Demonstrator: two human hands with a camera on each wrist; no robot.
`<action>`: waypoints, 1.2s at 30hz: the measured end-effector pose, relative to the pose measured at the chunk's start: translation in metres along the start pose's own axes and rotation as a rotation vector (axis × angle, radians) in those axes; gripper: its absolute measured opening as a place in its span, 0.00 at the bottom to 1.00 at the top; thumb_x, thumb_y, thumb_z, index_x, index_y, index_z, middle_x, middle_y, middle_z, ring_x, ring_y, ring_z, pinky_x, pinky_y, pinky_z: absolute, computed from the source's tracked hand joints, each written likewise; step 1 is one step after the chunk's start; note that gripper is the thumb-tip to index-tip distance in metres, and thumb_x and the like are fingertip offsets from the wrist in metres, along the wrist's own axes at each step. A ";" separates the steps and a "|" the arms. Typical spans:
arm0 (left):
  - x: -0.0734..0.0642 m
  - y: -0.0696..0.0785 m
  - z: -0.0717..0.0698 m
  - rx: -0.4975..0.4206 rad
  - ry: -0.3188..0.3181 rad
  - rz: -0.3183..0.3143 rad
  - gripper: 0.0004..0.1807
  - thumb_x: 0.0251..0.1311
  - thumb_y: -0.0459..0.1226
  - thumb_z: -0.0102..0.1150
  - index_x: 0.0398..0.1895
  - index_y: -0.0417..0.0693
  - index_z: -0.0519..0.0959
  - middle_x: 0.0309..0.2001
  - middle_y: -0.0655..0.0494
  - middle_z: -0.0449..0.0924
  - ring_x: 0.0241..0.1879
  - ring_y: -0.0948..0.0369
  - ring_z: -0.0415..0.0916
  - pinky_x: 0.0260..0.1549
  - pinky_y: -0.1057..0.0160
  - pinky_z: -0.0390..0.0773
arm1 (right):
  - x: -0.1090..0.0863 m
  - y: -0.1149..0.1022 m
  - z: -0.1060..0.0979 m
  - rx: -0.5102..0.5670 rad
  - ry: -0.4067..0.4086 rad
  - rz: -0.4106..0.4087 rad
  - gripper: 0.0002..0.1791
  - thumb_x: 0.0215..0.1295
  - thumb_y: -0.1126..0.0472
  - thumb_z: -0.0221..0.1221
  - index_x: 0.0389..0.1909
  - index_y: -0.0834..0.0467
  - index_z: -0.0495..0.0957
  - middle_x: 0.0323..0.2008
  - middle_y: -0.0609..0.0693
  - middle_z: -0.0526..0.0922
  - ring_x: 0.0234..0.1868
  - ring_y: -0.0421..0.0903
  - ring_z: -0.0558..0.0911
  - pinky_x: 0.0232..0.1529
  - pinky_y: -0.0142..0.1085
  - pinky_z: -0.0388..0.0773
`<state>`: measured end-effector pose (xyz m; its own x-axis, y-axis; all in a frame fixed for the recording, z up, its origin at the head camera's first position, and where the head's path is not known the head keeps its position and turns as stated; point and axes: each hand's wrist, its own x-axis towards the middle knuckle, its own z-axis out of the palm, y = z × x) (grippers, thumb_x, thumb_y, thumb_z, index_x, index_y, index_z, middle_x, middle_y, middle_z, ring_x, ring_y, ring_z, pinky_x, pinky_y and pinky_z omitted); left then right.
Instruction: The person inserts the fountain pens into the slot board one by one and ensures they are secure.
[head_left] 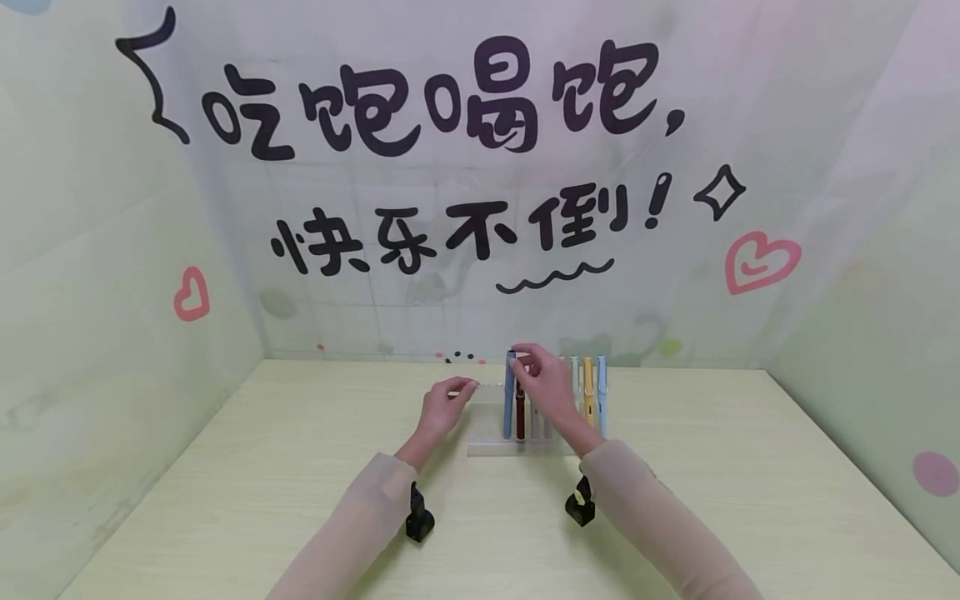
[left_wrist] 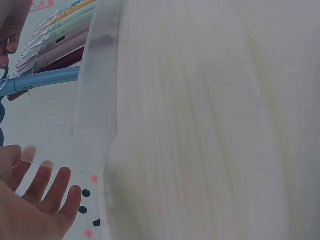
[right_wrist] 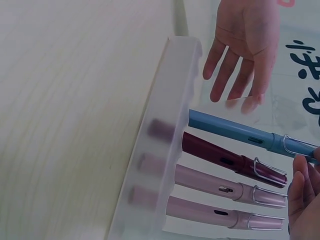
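My left hand [head_left: 444,408] pinches the upper left edge of a clear pen stand [head_left: 487,450], thumb in front and fingers behind the see-through panel. With its thumb and fingertips my right hand [head_left: 551,387] grips the capped top of a blue fountain pen [right_wrist: 230,131]. That pen stands in the rack, its lower end at the frosted base and set higher than its neighbours. Beside it is a dark red pen [right_wrist: 210,152], followed by two pinkish pens, the nearer one a mauve pen [right_wrist: 207,182]. In the head view my right hand hides the middle of the row.
Farther right in the stand are a yellow pen [head_left: 589,392] and a light blue pen [head_left: 602,396]. Green pens [left_wrist: 75,22] show in the left wrist view. The pale wooden table [head_left: 262,475] meets a printed backdrop [head_left: 420,325] behind the stand.
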<state>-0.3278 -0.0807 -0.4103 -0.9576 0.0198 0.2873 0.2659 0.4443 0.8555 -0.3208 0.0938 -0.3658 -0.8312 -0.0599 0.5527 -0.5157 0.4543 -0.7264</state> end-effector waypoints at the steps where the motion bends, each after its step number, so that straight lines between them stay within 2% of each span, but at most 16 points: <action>1: 0.000 0.000 0.000 0.000 0.000 0.000 0.15 0.60 0.42 0.51 0.41 0.40 0.78 0.39 0.48 0.78 0.40 0.54 0.75 0.38 0.60 0.75 | -0.001 0.000 0.000 -0.005 -0.005 -0.002 0.12 0.58 0.64 0.56 0.43 0.59 0.76 0.29 0.50 0.81 0.17 0.41 0.71 0.13 0.31 0.68; 13: -0.001 0.001 0.000 -0.004 0.002 0.007 0.14 0.61 0.41 0.51 0.41 0.40 0.78 0.39 0.47 0.78 0.39 0.53 0.75 0.38 0.59 0.75 | -0.006 0.002 0.004 -0.099 -0.020 -0.058 0.10 0.58 0.63 0.57 0.42 0.59 0.77 0.25 0.48 0.80 0.17 0.40 0.70 0.15 0.31 0.70; 17: -0.002 0.001 -0.001 -0.006 -0.001 0.007 0.15 0.61 0.41 0.51 0.41 0.40 0.78 0.39 0.47 0.78 0.39 0.53 0.75 0.38 0.59 0.75 | -0.007 0.004 0.005 -0.106 -0.021 -0.084 0.10 0.57 0.64 0.57 0.40 0.59 0.77 0.24 0.47 0.79 0.17 0.39 0.70 0.15 0.30 0.69; 25: -0.002 0.000 -0.001 -0.009 -0.002 0.023 0.15 0.61 0.42 0.51 0.41 0.40 0.78 0.38 0.47 0.78 0.38 0.54 0.76 0.37 0.59 0.75 | -0.009 0.003 0.005 -0.118 -0.023 -0.083 0.10 0.57 0.63 0.57 0.40 0.58 0.78 0.24 0.46 0.79 0.17 0.39 0.70 0.15 0.31 0.68; 30: -0.003 -0.001 0.000 -0.010 -0.001 0.024 0.14 0.61 0.40 0.51 0.41 0.39 0.78 0.38 0.47 0.78 0.37 0.53 0.76 0.36 0.59 0.75 | -0.010 0.003 0.003 -0.149 -0.065 -0.111 0.11 0.56 0.64 0.57 0.42 0.58 0.77 0.25 0.44 0.76 0.18 0.39 0.69 0.17 0.31 0.68; 36: -0.002 -0.001 0.000 -0.003 0.007 0.018 0.14 0.60 0.41 0.51 0.41 0.40 0.78 0.38 0.47 0.78 0.37 0.53 0.76 0.35 0.59 0.75 | -0.005 0.007 -0.001 -0.213 -0.139 -0.164 0.15 0.55 0.63 0.60 0.45 0.58 0.76 0.21 0.42 0.70 0.20 0.39 0.67 0.23 0.32 0.68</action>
<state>-0.3262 -0.0810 -0.4115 -0.9520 0.0214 0.3053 0.2831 0.4411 0.8516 -0.3202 0.0980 -0.3732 -0.7685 -0.2625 0.5836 -0.6026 0.6036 -0.5220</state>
